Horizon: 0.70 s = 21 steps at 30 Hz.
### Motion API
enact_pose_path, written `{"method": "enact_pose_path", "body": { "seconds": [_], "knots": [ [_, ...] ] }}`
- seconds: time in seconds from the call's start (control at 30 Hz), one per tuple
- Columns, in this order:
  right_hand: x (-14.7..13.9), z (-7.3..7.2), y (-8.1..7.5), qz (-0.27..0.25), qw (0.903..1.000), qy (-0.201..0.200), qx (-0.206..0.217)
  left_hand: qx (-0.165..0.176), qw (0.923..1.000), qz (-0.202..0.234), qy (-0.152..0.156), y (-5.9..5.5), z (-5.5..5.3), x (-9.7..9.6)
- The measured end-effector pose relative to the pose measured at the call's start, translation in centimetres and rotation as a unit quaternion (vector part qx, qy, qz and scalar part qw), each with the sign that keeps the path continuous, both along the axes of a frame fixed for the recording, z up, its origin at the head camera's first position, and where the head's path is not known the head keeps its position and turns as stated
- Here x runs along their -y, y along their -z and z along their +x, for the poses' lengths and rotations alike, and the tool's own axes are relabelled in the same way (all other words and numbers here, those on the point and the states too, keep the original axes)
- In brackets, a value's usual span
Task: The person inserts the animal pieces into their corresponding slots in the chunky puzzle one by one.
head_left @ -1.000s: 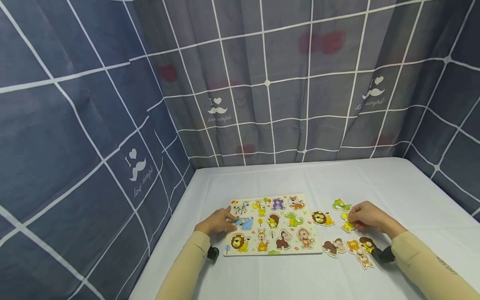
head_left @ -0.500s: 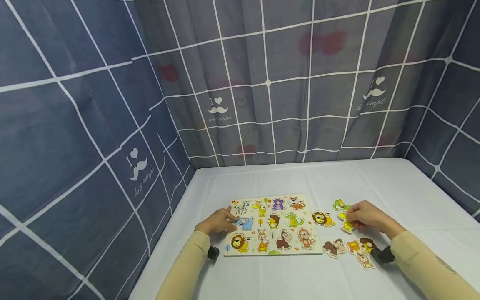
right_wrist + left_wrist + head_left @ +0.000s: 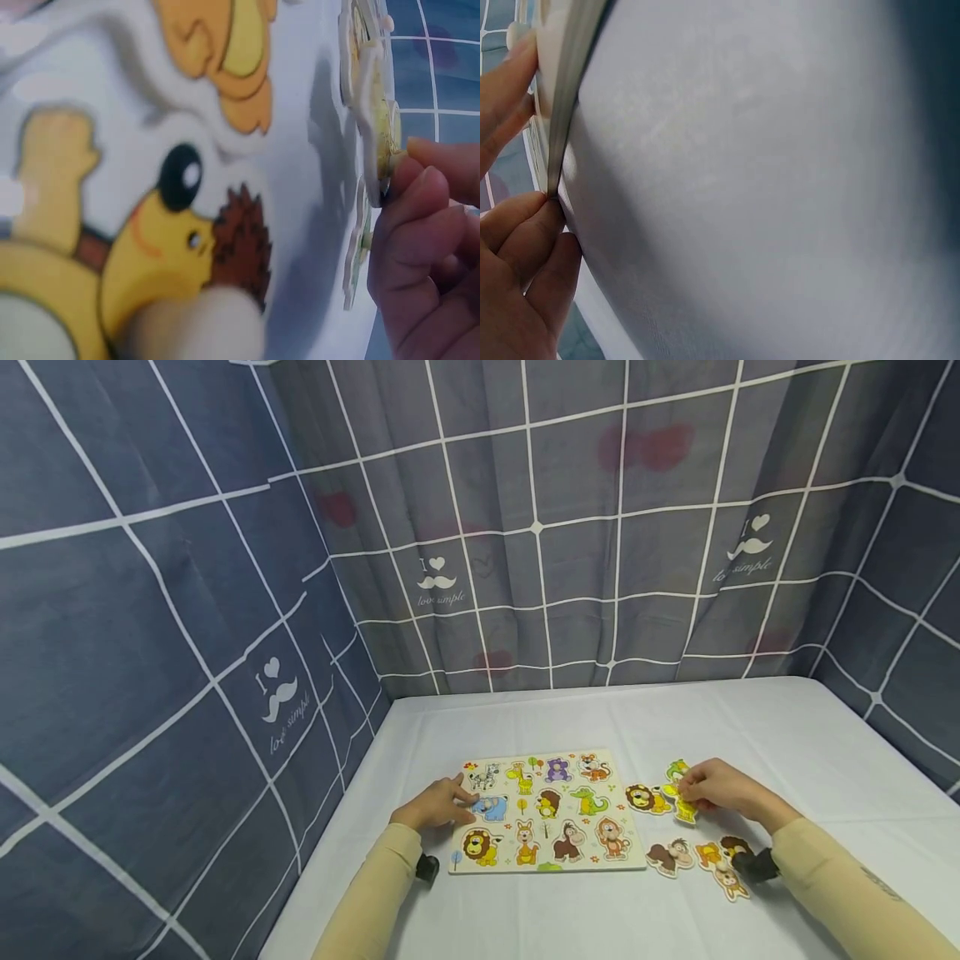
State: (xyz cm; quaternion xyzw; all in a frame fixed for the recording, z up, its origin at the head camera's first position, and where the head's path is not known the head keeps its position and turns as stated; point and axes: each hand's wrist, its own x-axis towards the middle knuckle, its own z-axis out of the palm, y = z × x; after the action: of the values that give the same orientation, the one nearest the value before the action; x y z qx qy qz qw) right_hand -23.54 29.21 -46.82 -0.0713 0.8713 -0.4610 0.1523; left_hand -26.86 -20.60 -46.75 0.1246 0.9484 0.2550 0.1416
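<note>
My left hand (image 3: 433, 804) rests at the left edge of an animal puzzle board (image 3: 510, 870), fingers spread, some over the printed face. In the left wrist view its fingertips touch the board (image 3: 568, 82), which appears edge-on. My right hand (image 3: 720, 787) pinches a yellow giraffe puzzle piece (image 3: 685, 811) by its small knob. That piece (image 3: 367, 120) is tilted on edge in the right wrist view. Close by lie a lion piece (image 3: 647, 799), overlapped by the giraffe in the head view, and a green crocodile piece (image 3: 677, 769), partly hidden behind it.
Nearer the front right lie a gorilla piece (image 3: 670, 857), a rabbit-eared kangaroo piece (image 3: 729, 883) and a hedgehog piece (image 3: 244, 247), the last partly covered by the black right wrist camera (image 3: 759, 865). A white cloth covers the table (image 3: 525, 727); grid-patterned curtains (image 3: 570, 602) surround it.
My right hand has moved left with the giraffe piece, which is now beside the lion piece. The left hand stays at the board's edge.
</note>
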Motion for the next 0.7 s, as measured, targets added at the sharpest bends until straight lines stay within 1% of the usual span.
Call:
{"method": "enact_pose_path", "body": {
  "seconds": [0.3, 0.5, 0.6, 0.7],
  "knots": [
    [0.7, -0.3, -0.4, -0.005, 0.9999, -0.014, 0.008, 0.002, 0.9999, -0.007, -0.008, 0.0, 0.0, 0.0],
    [1.8, -0.6, -1.0, -0.028, 0.9987, -0.042, 0.003, 0.002, 1.0000, 0.001, -0.008, -0.1, 0.0, 0.1],
    [2.3, -0.8, -1.2, -0.036, 0.9979, -0.053, 0.000, 0.008, 0.9999, 0.006, -0.010, -0.1, 0.0, 0.1],
    [2.8, -0.9, -1.2, -0.044, 0.9975, -0.055, 0.007, 0.014, 0.9999, 0.004, -0.009, -0.1, 0.0, 0.1]
  ]
}}
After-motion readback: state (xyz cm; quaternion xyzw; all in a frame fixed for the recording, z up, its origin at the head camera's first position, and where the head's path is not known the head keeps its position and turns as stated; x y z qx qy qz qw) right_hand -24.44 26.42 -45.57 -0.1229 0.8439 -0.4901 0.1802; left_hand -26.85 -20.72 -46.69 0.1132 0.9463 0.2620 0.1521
